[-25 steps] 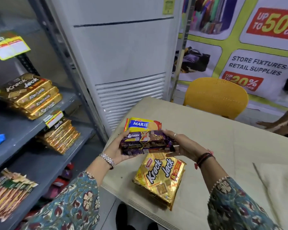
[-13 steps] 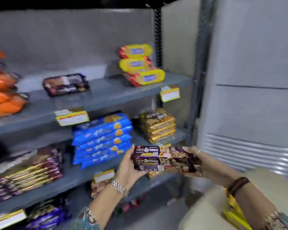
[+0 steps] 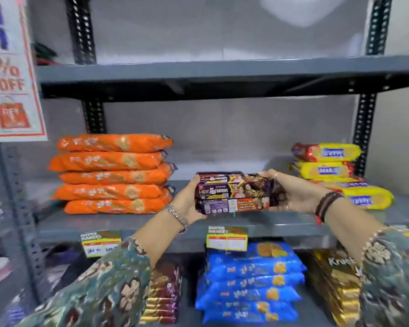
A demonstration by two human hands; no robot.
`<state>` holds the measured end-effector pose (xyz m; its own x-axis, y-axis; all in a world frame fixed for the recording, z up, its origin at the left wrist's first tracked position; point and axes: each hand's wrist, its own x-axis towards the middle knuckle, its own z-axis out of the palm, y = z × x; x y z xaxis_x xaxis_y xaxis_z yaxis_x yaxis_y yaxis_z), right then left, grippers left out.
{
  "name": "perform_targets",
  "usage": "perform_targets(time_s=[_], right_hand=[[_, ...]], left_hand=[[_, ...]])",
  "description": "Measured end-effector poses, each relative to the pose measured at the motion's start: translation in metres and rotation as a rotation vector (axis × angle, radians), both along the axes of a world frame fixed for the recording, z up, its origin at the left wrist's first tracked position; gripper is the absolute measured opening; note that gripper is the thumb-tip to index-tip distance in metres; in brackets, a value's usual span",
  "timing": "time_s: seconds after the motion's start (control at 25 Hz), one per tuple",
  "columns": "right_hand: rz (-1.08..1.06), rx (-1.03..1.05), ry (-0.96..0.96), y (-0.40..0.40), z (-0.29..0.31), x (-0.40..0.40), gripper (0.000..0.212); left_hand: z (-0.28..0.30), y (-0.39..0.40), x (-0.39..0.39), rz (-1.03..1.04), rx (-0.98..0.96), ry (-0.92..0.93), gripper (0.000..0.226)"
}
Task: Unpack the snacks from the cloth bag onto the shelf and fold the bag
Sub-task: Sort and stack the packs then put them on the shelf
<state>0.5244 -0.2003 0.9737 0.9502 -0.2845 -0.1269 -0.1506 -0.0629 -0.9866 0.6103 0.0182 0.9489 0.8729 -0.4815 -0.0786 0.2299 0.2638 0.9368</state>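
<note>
A grey metal shelf [image 3: 222, 223] unit with black perforated uprights fills the view, its boards running from the left edge to the right edge. On the middle board, toward its left end, sits a stack of orange packets [image 3: 113, 174], five high, and toward its right end a looser pile of yellow Marie biscuit packets [image 3: 338, 171] with red ends. A sale poster [image 3: 7, 74] hangs at the upper left, overlapping the unit's left upright. On the board below, a stack of blue packets [image 3: 250, 284] lies under the middle, gold Krack packets [image 3: 333, 284] sit toward the right end, and dark brown packets [image 3: 163, 293] lie left of the blue ones. Two patterned teal sleeves [image 3: 109, 289] reach up from the bottom corners. Between them, over the front edge of the middle board and in the gap between the orange and yellow piles, are the Hide & Seek packets [image 3: 236, 193], dark purple-brown, stacked at least two deep and held level. The left hand [image 3: 187, 204] has a closed grip on the stack's left end, a metal bracelet [image 3: 177, 215] at its wrist. The right hand [image 3: 295, 193] has a closed grip on the right end, dark wrist bands [image 3: 326, 204] behind it. Whether the stack touches the board cannot be told. Two price tags [image 3: 227, 238] clip to the board's front edge.
</note>
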Motion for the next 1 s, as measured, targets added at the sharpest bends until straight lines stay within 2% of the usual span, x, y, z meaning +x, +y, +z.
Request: perform_targets(time_s=[0.28,0.44,0.52,0.76,1.0], right_hand=[[-0.141,-0.020,0.086,-0.005,-0.029,0.091,0.061],[-0.247,-0.050,0.055,-0.011,-0.036,0.111,0.059],[-0.267,-0.053,0.049,-0.014,-0.037,0.118,0.064],[-0.225,0.027,0.077,-0.020,-0.035,0.129,0.078],[-0.153,0.059,0.080,-0.024,-0.036,0.124,0.070]], left_hand=[[-0.024,-0.022,0.086,0.168,0.071,0.025,0.045],[-0.031,-0.032,0.107,0.237,0.165,-0.021,0.043],[-0.031,-0.034,0.114,0.236,0.149,-0.019,0.043],[-0.028,-0.038,0.127,0.226,0.115,0.004,0.054],[-0.029,-0.038,0.132,0.246,0.122,0.001,0.057]])
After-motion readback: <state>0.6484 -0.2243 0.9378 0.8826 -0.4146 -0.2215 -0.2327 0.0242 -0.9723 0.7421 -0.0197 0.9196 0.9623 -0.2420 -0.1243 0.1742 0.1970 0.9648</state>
